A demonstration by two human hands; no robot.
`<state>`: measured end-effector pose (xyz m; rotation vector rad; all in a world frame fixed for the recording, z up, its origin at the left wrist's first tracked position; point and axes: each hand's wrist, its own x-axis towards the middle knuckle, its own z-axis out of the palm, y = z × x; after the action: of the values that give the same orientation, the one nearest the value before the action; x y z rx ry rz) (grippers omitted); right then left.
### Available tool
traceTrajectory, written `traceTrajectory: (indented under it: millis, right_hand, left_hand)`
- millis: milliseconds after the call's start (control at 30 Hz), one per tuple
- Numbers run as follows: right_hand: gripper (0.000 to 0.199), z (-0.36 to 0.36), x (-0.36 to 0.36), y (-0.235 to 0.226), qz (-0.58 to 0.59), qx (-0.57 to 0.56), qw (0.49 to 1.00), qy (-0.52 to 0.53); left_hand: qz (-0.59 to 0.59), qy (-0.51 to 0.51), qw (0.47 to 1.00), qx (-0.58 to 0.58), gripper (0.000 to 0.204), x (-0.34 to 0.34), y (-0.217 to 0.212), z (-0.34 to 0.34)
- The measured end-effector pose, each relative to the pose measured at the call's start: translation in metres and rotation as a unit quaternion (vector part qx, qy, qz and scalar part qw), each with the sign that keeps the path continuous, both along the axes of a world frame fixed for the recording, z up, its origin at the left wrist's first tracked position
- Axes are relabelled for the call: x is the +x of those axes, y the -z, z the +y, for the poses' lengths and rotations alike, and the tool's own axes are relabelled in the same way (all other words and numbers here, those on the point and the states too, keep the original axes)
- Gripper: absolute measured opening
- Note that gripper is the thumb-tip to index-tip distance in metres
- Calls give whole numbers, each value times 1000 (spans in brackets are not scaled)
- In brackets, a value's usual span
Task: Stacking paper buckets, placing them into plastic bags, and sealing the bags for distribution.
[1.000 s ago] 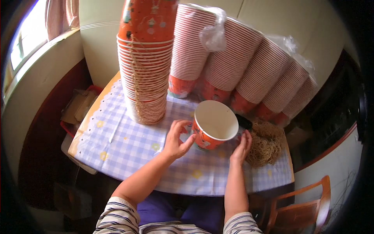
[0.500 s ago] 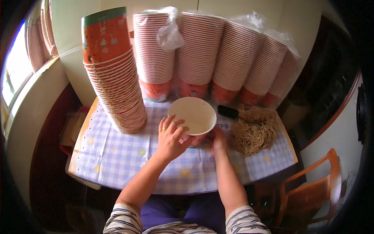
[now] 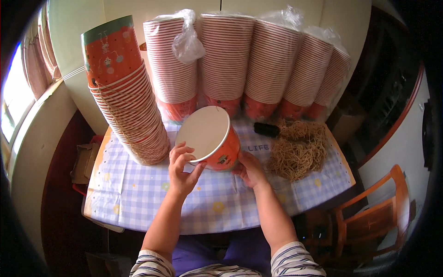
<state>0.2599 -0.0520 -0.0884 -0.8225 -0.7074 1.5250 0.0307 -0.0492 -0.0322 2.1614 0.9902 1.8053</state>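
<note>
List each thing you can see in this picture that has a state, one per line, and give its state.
Tub: tilted, uncovered, held
Left hand: curled at the tub's rim
Right hand: gripping the tub's lower side
Loose stack: nested, upside down, unwrapped
Wrapped stacks: nested, rims up, in clear plastic
Tan strands: tangled, heaped
Black object: lying beside the strands
Tablecloth: spread, creased
Chair: upright

Daylight comes from a glaring window near nine o'clock, three o'clock is dim, and straight lines bend at the edges.
</note>
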Motion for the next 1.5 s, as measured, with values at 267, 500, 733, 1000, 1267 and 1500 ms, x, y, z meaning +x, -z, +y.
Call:
traceTrajectory:
  millis: [267, 500, 733, 1000, 1267, 1500]
  right_hand:
    - [27, -7, -3, -11, -33, 15, 999, -8]
    - [26, -7, 4, -14, -53, 20, 998, -7]
    - [24, -10, 0, -31, -106, 82, 985, 108]
    - [8, -44, 10, -171, -362, 371, 828, 213]
    - [20, 23, -45, -365, -613, 560, 466, 306]
    - [16, 93, -115, -437, -633, 570, 451, 265]
  left_hand:
    - [-73, 14, 997, -32, 24, -3, 9, 4]
    - [-72, 14, 997, -14, 24, -6, 5, 4]
    - [-70, 14, 997, 27, 25, -18, 5, -2]
    - [-39, -47, 998, -24, 27, -63, 6, -3]
    - [0, -32, 999, -18, 22, -63, 32, -1]
    - [4, -22, 999, -39, 25, -66, 41, 4]
